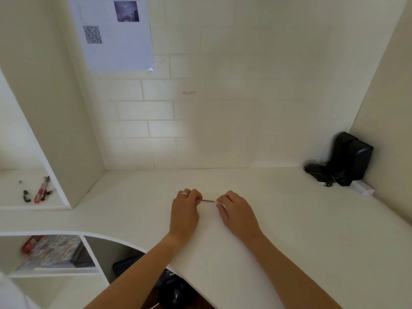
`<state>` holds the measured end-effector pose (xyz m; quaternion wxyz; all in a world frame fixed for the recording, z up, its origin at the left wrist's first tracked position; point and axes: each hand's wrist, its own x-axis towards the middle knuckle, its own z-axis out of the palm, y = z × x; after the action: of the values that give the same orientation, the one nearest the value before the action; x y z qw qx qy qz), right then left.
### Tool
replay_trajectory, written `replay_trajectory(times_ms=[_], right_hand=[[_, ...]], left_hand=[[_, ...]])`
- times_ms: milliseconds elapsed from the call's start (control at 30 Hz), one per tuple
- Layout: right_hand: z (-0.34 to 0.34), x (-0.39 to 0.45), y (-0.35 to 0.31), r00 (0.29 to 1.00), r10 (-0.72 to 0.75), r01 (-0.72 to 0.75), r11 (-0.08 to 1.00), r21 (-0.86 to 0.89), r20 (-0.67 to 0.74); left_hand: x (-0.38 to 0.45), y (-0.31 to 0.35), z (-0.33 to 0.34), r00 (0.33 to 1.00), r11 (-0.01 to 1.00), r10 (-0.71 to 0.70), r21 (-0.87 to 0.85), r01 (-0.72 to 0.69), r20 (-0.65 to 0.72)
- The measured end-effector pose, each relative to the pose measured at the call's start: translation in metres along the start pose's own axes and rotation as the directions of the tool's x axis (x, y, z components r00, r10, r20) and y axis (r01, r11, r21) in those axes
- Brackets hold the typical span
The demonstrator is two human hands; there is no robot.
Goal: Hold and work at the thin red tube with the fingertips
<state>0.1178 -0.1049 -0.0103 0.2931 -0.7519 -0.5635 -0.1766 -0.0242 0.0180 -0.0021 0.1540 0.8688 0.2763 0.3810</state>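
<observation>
- A thin dark rod [207, 200] lies level just above the white desk [278, 219], spanning the small gap between my two hands — what it is exactly, I cannot tell; it is too slim and small to read.
- My left hand [185, 210] pinches the rod's left end, fingers curled over it, knuckles up; there is a pale ring [184, 193] on one finger.
- My right hand [236, 210] pinches the other end between fingertips, and something small and white [220, 205] shows at those fingertips; I cannot say if it is part of the rod.
- Both hands sit close together near the middle of the desk, forearms reaching in from the near edge, which curves away on the left.
- Far right, in the corner against the side panel, stand black devices [350, 159] with a tangle of dark cable and a small white box [362, 188] just beside them — well apart from my hands.
- Left, on a side shelf [13, 204], lie a red pen [41, 191] and a few small dark bits.
- Below the desk's left edge, a cubby holds a patterned box [53, 250].
- On the white brick wall [223, 108] above hangs a printed sheet [116, 34] with a QR code and a small photo.
</observation>
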Motion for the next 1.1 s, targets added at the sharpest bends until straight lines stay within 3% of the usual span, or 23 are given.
replay_trajectory(times_ms=[100,233,300,533,867,1100], right_hand=[[0.002,0.001,0.000,1.000,0.007,-0.007,1.000,0.009,-0.002],[0.002,0.000,0.000,1.000,-0.009,0.009,1.000,0.022,0.004],[0.002,0.000,0.000,1.000,-0.014,0.014,0.999,0.031,0.001],[-0.003,0.000,0.001,0.992,0.129,-0.129,0.988,0.085,0.007],[0.000,0.003,0.007,0.961,0.244,-0.264,0.951,0.159,0.134],[-0.002,0.004,0.007,0.981,0.132,-0.159,0.967,0.199,0.143]], left_hand=[[-0.002,-0.004,-0.004,1.000,0.991,-0.025,0.129,0.027,-0.014],[-0.005,0.000,0.003,0.958,0.928,0.253,0.246,-0.279,0.132],[-0.004,0.007,0.007,0.940,0.916,0.298,0.229,-0.330,0.166],[-0.002,-0.001,0.008,0.993,0.966,0.104,0.231,-0.114,0.057],[-0.004,0.006,0.007,0.988,0.975,0.142,0.160,-0.151,0.065],[-0.005,0.008,0.004,0.988,0.984,0.132,0.108,-0.140,0.083]])
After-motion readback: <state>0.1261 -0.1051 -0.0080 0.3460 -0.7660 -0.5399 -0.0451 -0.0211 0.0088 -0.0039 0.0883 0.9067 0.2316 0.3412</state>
